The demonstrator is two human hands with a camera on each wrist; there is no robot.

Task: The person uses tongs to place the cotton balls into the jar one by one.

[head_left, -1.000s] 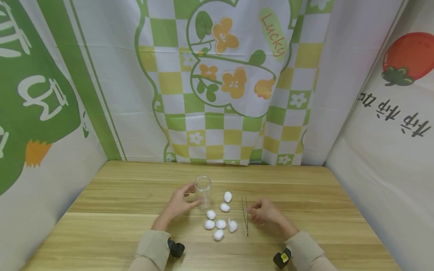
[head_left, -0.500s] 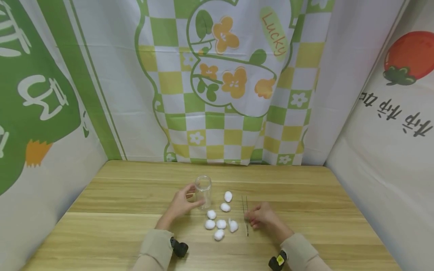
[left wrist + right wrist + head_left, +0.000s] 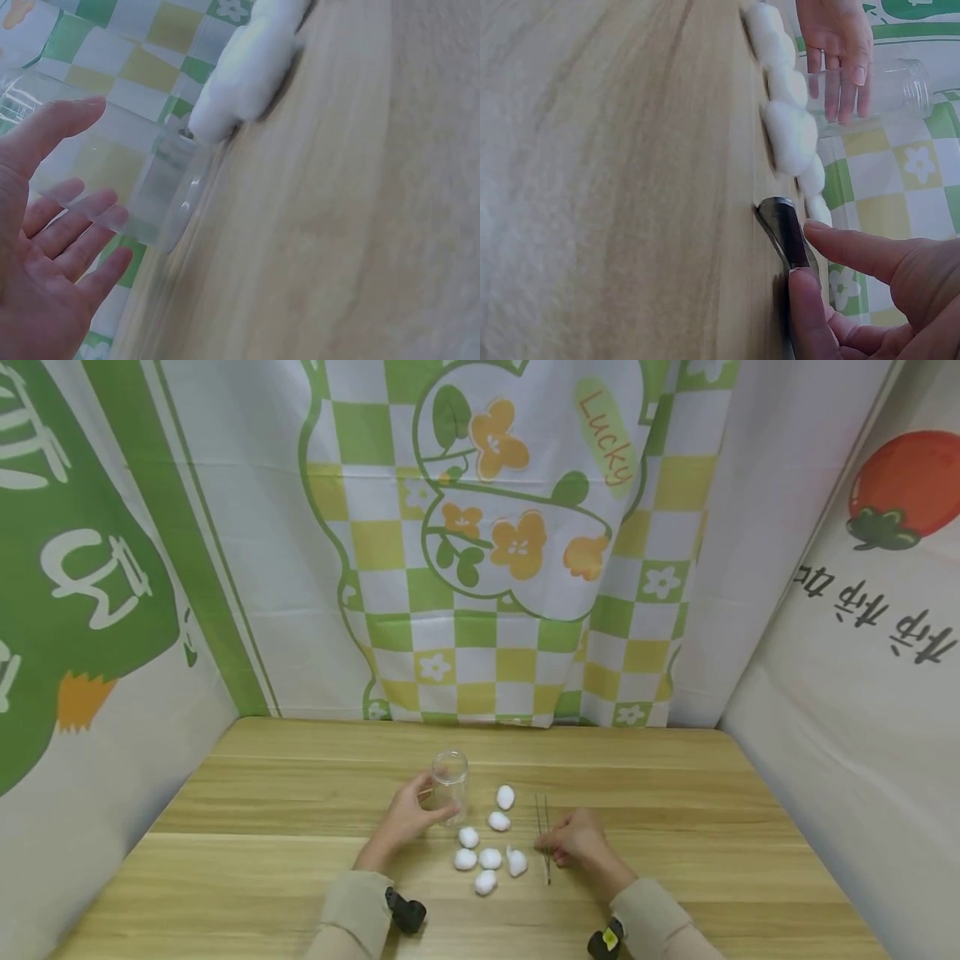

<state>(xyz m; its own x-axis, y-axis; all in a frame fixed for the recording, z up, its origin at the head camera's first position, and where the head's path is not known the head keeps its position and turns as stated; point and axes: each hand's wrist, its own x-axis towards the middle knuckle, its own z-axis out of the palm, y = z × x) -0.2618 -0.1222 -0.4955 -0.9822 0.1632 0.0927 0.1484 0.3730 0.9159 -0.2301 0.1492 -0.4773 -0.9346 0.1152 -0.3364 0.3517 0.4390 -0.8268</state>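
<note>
Item, far left: green-and-white printed cloth (image 3: 90, 577) hung as a side wall. Item: wooden table (image 3: 247, 860), pale grain running crosswise, bearing everything below. Item: left hand (image 3: 408, 818), beige sleeve (image 3: 352, 914) and a dark wrist unit behind it; fingers and thumb wrap the side of the clear jar (image 3: 450, 785), which stands upright with its mouth open and nothing visible inside — a steadying hold, judged from the wrap of the fingers seen through the glass in the right wrist view. Item: cotton balls (image 3: 489, 857), seven white pieces loose on the table, just right of the jar and between the two hands; five bunch together near the person, two lie farther back toward the jar. Item: metal tweezers (image 3: 543, 835), lying flat on the table, tips pointing away from the person, just right of the cotton. Item: right hand (image 3: 576, 843), fingers curled, thumb and forefinger closing on the near end of the tweezers where they lie — the right wrist view shows both fingertips (image 3: 810, 307) touching the metal, apparently a pinch to lift it. Item, behind: checked curtain (image 3: 517, 568) with orange flowers. Item, far right: white cloth (image 3: 862, 635) printed with a tomato.
</note>
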